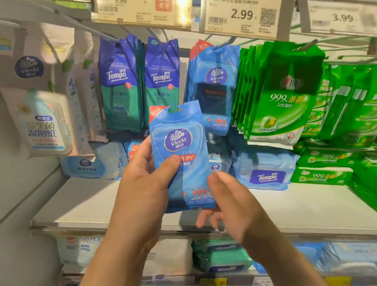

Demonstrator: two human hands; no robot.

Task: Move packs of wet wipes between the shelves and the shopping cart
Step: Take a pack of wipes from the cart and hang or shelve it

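Two bare hands meet at the centre of the head view, in front of a shop shelf of wet wipes. At centre the left hand (141,187) has its grip grasping a light blue Vinda pack (180,157), thumb pressed across the front of the pack and fingers behind it, so the pack stands upright with its notched hanging tab at the top. Just right of centre and a little lower, the right hand (230,205) lies beside the pack's lower right corner with its fingers loosely extended, its grip released (whether a fingertip touches the pack's back edge cannot be told). Behind the held pack, right of centre in the upper half, a row of matching blue Vinda packs (215,84) hangs from a peg under the 2.99 price tag (244,14). Left of them hang dark blue Tempo packs (120,85), and at the right of the frame hang green packs (285,94). Across the middle of the frame runs the white shelf board (79,196), with a flat blue Tempo pack (265,175) lying on it toward the right.
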